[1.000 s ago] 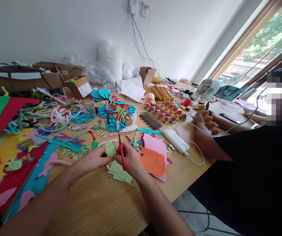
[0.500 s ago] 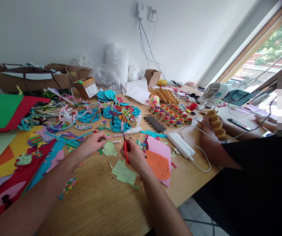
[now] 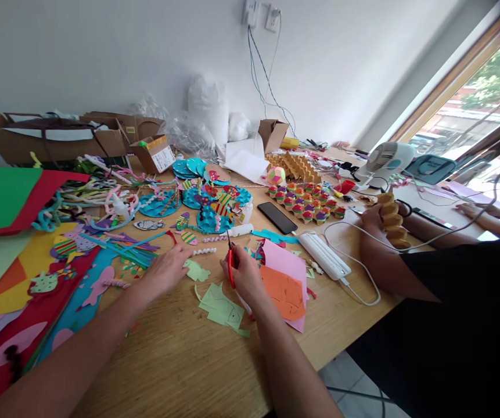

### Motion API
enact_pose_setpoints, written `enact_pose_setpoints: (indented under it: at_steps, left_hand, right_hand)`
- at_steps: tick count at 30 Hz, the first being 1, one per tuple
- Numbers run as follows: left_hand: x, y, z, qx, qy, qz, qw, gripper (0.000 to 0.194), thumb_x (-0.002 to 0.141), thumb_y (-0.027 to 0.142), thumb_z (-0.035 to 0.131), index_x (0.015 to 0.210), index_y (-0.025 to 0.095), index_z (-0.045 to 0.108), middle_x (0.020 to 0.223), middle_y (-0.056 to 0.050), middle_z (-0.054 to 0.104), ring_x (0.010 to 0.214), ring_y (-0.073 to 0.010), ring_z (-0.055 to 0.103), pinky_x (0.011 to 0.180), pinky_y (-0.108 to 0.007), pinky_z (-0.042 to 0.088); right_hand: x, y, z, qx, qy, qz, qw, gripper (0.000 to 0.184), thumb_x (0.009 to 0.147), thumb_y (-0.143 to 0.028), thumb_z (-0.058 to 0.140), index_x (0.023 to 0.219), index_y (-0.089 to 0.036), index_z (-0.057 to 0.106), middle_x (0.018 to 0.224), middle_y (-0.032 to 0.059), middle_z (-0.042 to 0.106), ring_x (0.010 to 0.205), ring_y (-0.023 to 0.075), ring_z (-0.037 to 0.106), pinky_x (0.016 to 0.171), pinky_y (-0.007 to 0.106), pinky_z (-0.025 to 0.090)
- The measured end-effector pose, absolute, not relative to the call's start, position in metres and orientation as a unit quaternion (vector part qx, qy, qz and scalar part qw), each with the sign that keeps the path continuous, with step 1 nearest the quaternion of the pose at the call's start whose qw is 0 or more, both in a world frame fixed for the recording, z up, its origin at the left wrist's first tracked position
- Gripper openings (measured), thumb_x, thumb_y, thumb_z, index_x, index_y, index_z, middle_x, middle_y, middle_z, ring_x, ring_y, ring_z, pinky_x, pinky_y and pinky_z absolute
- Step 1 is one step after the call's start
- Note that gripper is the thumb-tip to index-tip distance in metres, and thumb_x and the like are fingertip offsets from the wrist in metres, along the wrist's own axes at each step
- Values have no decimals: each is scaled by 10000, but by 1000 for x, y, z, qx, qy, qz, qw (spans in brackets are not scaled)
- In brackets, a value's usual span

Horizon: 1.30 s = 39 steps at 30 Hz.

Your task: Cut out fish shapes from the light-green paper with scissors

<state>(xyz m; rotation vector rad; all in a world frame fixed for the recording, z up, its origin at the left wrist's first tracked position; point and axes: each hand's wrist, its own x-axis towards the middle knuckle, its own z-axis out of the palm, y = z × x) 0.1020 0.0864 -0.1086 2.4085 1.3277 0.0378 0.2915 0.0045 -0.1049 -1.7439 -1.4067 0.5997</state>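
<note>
My right hand [image 3: 246, 273] grips red-handled scissors [image 3: 231, 264], their blades pointing away from me over the table. My left hand [image 3: 169, 268] lies palm down, fingers reaching forward, with its tips beside a light green paper fish [image 3: 197, 270]. Whether they touch the fish is unclear. Nearer to me are green paper pieces [image 3: 221, 305], one with a fish drawn on it. To the right of my right hand, an orange sheet [image 3: 283, 293] with drawn outlines overlaps a pink sheet [image 3: 282, 261]. A twisted white strip [image 3: 205, 251] lies just beyond the green fish.
Decorated blue discs [image 3: 215, 220], a glue bottle [image 3: 240, 230], a phone [image 3: 277, 217] and a white power strip [image 3: 324, 255] lie beyond my hands. Coloured sheets [image 3: 71, 290] and pipe cleaners [image 3: 84, 200] spread leftward. At right, a co-worker's hand [image 3: 374, 223] holds an egg-carton piece [image 3: 391, 223].
My left hand has turned flatter and come down beside the green fish, which sits slightly nearer to me. My right hand, still gripping the scissors, has shifted slightly right. Scissors appear at the co-worker's carton piece.
</note>
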Motion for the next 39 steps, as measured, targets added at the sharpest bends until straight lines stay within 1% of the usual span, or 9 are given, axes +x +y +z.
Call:
enact_pose_setpoints:
  at_steps: [2,5,11,14,18,28,32,35,39]
  left_hand:
    - [102,85,-106,876,448,6,175,379,816,113,557,1176,214,618,1309,-132,549,1123,-328,603,885,-427,493]
    - [106,86,-101,897,409,-16,164,383,792,94,563,1134,252,636,1352,-93,537,1128,-295,612,883,-386,496]
    - [122,92,-99,913,372,-75,153,332,746,53,632,1029,218,685,1226,-125,636,1125,-322,622,879,-400,507]
    - [126,98,-102,916,360,-97,149,246,827,142,649,1069,180,664,1209,-117,648,1141,-299,604,921,-446,500]
    - [129,106,-107,920,346,-115,147,319,905,309,610,1198,182,599,1295,-96,594,1119,-263,597,932,-503,504]
    - [136,101,-88,900,368,-139,188,332,916,326,594,1213,177,583,1214,-89,629,990,-229,649,826,-441,561]
    - [141,93,-82,906,373,-90,180,253,886,231,614,1128,158,624,1191,-106,639,1089,-265,609,911,-448,508]
    - [145,82,-80,914,363,-45,176,224,862,135,547,1055,173,654,1176,-121,646,1186,-298,551,984,-428,436]
    - [153,66,-88,918,329,-40,219,257,736,69,600,920,230,680,1018,-49,702,1033,-254,632,893,-343,473]
  right_hand:
    - [292,5,-105,-689,-558,233,400,175,756,-307,576,697,-234,429,631,-33,502,576,157,443,530,249,304]
    - [291,5,-105,-687,-562,227,401,176,757,-317,580,696,-233,438,622,-38,491,573,157,434,532,248,303]
    - [290,4,-104,-687,-567,223,397,162,753,-300,574,682,-232,446,600,-46,472,559,152,426,527,243,300]
    - [290,5,-104,-687,-568,221,396,144,745,-284,579,689,-231,458,600,-47,470,562,152,430,533,242,307]
    - [290,5,-104,-687,-570,220,394,132,752,-273,574,699,-230,461,597,-49,461,565,153,430,535,243,301]
    - [292,6,-107,-688,-569,222,391,158,764,-264,572,704,-232,430,622,-46,461,579,153,421,539,245,289]
    - [293,7,-110,-692,-563,218,395,169,756,-267,577,696,-232,423,617,-45,464,572,152,416,532,246,278]
    - [293,8,-111,-694,-556,215,404,188,755,-275,567,687,-236,397,609,-48,459,562,150,413,530,246,270]
    - [294,9,-111,-693,-550,211,416,191,744,-281,559,682,-237,384,610,-50,455,561,148,415,529,245,269]
